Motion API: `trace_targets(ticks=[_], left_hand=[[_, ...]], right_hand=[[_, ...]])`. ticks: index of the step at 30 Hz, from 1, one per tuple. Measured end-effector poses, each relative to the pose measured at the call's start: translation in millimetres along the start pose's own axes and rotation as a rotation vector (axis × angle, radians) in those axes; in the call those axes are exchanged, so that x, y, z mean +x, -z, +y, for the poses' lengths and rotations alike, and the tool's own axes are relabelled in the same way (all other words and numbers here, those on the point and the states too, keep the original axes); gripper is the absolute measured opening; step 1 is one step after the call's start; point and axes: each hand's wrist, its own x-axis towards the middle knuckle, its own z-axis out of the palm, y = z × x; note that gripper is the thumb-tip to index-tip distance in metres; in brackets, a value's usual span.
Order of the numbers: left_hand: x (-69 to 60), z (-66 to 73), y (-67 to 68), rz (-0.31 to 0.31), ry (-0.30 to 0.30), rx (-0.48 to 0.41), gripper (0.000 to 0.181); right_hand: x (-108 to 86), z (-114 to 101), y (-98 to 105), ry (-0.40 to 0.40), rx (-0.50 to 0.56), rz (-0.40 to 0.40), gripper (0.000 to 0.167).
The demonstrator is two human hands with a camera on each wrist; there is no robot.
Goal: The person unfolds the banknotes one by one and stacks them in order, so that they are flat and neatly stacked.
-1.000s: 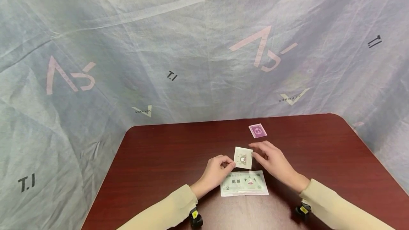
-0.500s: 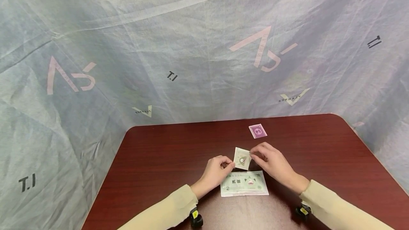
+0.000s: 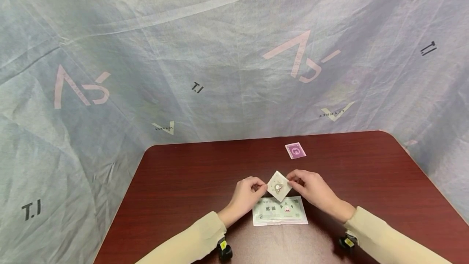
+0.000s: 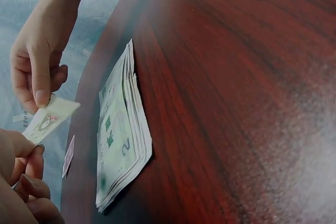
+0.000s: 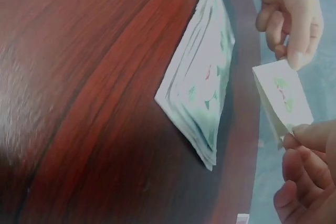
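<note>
A small square of folded paper money (image 3: pixel 279 187), cream with a little printed figure, hangs between my hands above the table, turned like a diamond. My left hand (image 3: pixel 246 195) pinches its left corner with thumb and index finger. At the opposite corner, my right hand (image 3: pixel 314 190) pinches it between thumb and fingertip. The right wrist view shows the folded note (image 5: pixel 283 94) with layers apart along one edge. Just below the hands lies a stack of green play banknotes (image 3: pixel 280 215), marked with a 2, its top edge partly covered by the folded note.
A purple folded paper square (image 3: pixel 295 150) lies farther back on the dark red wooden table (image 3: pixel 198 166). Grey printed cloth (image 3: pixel 227 52) hangs behind the table and at its sides. In the left wrist view, the banknote stack (image 4: pixel 118 135) shows several layers.
The right hand has closed on the folded note's corner and come slightly nearer. The note has turned from nearly square-on to a diamond. The left hand has hardly moved.
</note>
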Motion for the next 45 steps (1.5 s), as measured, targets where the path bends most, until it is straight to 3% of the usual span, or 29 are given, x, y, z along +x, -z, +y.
trace_targets(ticks=[13, 20, 23, 29, 35, 45], left_hand=[[2.0, -7.7, 4.7, 0.044, 0.007, -0.076, 0.009], [2.5, -20.3, 9.9, 0.085, 0.028, -0.099, 0.010], [2.7, -25.6, 12.8, 0.085, 0.031, -0.107, 0.014], [5.1, -30.7, 13.5, 0.018, 0.053, -0.112, 0.023], [8.6, -29.5, 6.7, -0.042, 0.064, -0.178, 0.026], [8.5, -18.3, -8.3, -0.091, 0.203, -0.440, 0.023]], right_hand=[[0.1, -0.6, 5.0, -0.232, 0.268, -0.058, 0.011], [0.8, -1.1, 10.9, -0.323, 0.399, -0.054, 0.003], [0.7, -1.4, 13.8, -0.353, 0.446, -0.063, 0.007], [0.6, -3.1, 16.0, -0.376, 0.560, -0.085, 0.013], [1.0, -1.6, 15.3, -0.377, 0.665, -0.110, 0.016], [0.1, -0.7, 16.2, -0.327, 0.721, -0.142, 0.018]])
